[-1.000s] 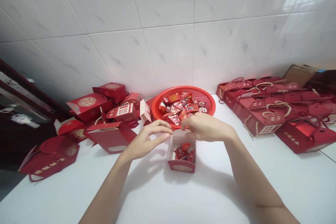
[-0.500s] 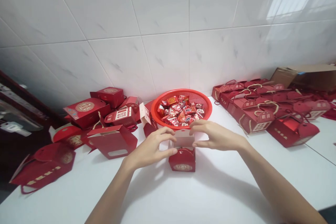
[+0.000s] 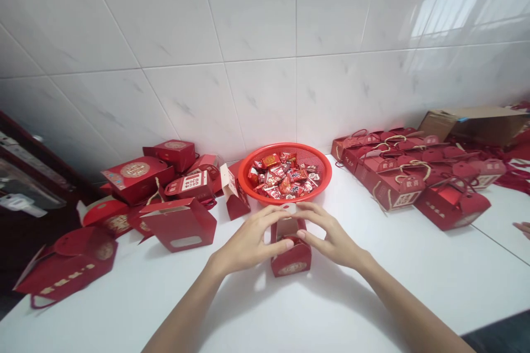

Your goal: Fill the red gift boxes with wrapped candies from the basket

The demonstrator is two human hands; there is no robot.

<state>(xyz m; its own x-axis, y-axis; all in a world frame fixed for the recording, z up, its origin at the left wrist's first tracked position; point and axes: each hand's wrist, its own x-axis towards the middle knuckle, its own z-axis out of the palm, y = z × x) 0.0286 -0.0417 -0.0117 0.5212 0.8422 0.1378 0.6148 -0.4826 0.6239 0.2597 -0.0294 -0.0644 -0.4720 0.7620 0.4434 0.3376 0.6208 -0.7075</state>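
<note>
A small red candy box [image 3: 291,265] with a round pale emblem on its front stands upright on the white table before me. Its top flaps are raised and being pressed inward. My left hand [image 3: 254,234] curves round the left side, fingers on the far flap and thumb on the near one. From the right, my right hand [image 3: 331,234] holds the same flaps, its thumb near the left thumb. The box's inside is mostly hidden by my fingers. Just behind stands a red plastic basket [image 3: 327,176] of wrapped candies [image 3: 285,176].
Several red boxes [image 3: 178,226] lie piled on the left, some with flaps up. Rows of closed red boxes with cord handles [image 3: 393,182] stand on the right, near a cardboard carton [image 3: 476,116]. Part of another person's hand [image 3: 524,228] shows at the right edge. A tiled wall rises behind.
Both hands have closed in on the box, thumbs and fingers coming together over its top flaps. The far flap has tipped toward me. Another person's fingers have appeared at the right edge.
</note>
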